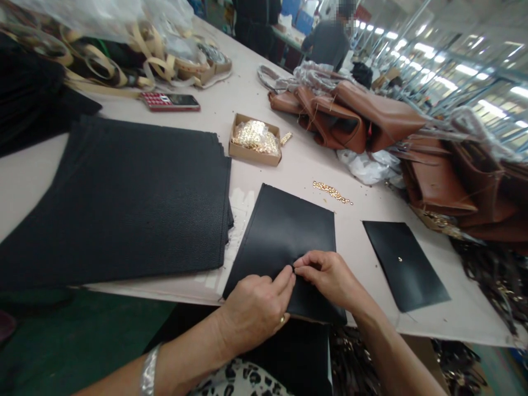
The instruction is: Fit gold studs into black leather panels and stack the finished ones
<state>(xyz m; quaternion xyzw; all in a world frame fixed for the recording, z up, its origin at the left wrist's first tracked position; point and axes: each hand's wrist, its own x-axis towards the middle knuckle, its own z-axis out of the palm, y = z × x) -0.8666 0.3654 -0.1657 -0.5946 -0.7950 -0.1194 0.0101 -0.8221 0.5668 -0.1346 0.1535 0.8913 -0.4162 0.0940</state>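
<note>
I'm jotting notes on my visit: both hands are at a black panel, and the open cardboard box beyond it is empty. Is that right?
Not quite: the cardboard box isn't empty; the head view shows gold-coloured pieces in it. The left hand and right hand are indeed at a black panel.

Ceiling lights [466, 70] glare at upper right, soft sheen lies on the middle black panel [291, 231], edges blur

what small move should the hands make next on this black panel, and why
Probably press gently with the left hand and right hand where they meet on the black panel: something tiny may be pinched there, too hidden to identify, and the black piece at right carries a small gold fitting.
</note>
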